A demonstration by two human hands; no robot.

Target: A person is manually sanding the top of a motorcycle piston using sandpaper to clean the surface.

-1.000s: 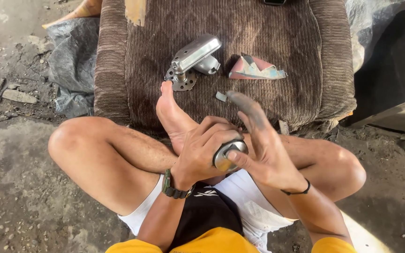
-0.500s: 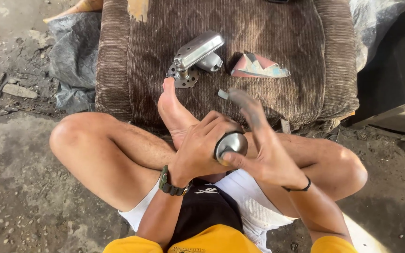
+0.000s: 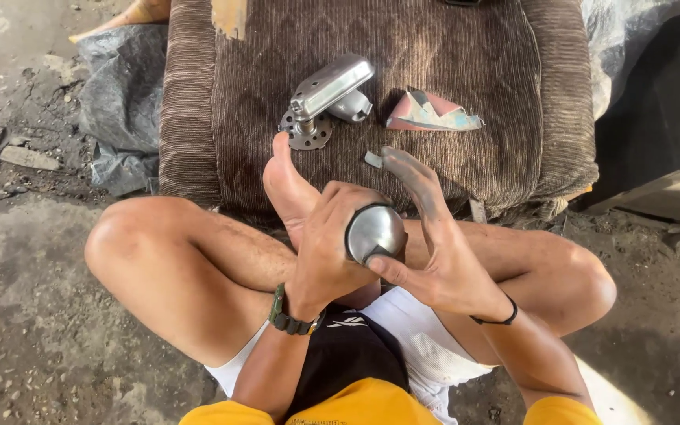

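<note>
Since a moment ago the round metal piece (image 3: 375,231) has turned a little in the hands, so more of its shiny dome faces up, and the right hand's fingers have stretched out longer. The left hand (image 3: 332,236) is curled tight around the left side of the round metal piece and grips it. The right hand (image 3: 426,244) is spread open, with its dirty grey fingers (image 3: 411,175) pointing away from the body and its thumb pressing on the lower edge of the piece. So the piece sits between the two hands, just above the person's crossed legs. A bare foot (image 3: 286,185) lies just left of the left hand, touching it. On the left wrist is a dark watch (image 3: 286,312), and on the right wrist a thin black band (image 3: 496,319). Past the fingertips lies a brown cushion (image 3: 450,63). On it, well beyond the hands, rest a silver metal part with a round holed base (image 3: 326,98) and, to its right, a folded scrap of worn paper (image 3: 431,114). A small grey chip (image 3: 373,159) lies just by the right fingertips.
</note>
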